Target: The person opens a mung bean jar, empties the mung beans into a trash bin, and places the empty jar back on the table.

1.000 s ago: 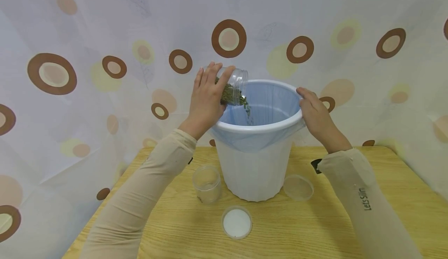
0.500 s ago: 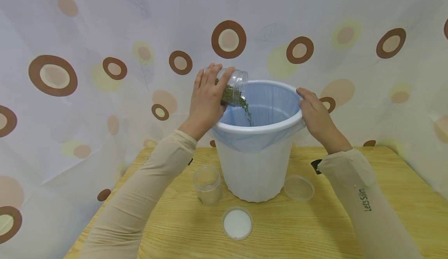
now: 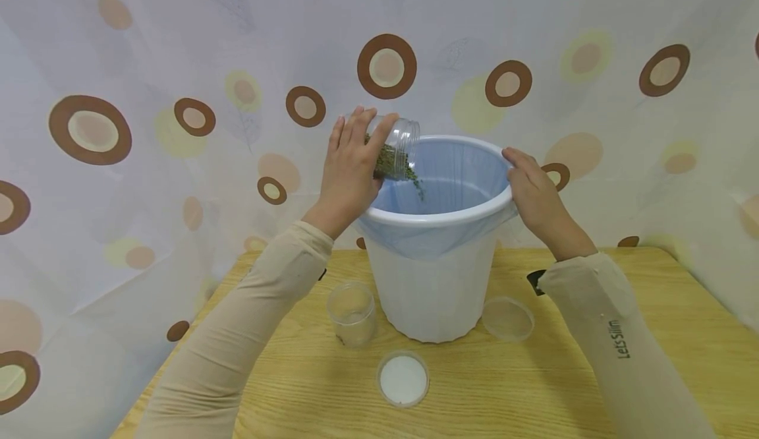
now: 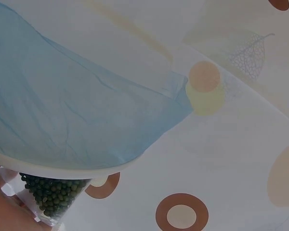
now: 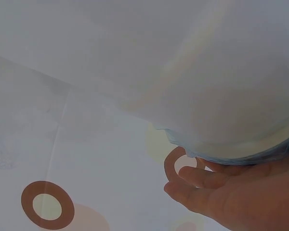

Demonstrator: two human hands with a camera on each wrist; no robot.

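Observation:
In the head view my left hand point(image 3: 351, 169) grips a clear plastic jar point(image 3: 406, 137), tipped on its side with its mouth over a white bin. Mung beans point(image 4: 55, 195) lie along the jar's lower side, and a thin trickle of beans point(image 3: 418, 184) falls from the mouth into the bin. The bin point(image 3: 429, 287) stands upright, lined with a translucent blue bag point(image 3: 427, 238) folded down over its rim. My right hand point(image 3: 538, 196) rests against the right side of that rim; in the right wrist view its fingers point(image 5: 202, 178) stretch loosely along the outside. The bin's bottom is hidden.
A second clear jar point(image 3: 352, 317), without a lid, stands left of the bin on the wooden table point(image 3: 474, 399). In front lies a round lid with a white disc point(image 3: 403, 380). Another clear lid point(image 3: 508, 319) lies right of the bin. A patterned sheet point(image 3: 450, 24) hangs behind.
Beans keep falling from the tilted jar, and the stream looks shorter and thinner now. Both hands, the jar and the bin stay nearly in place.

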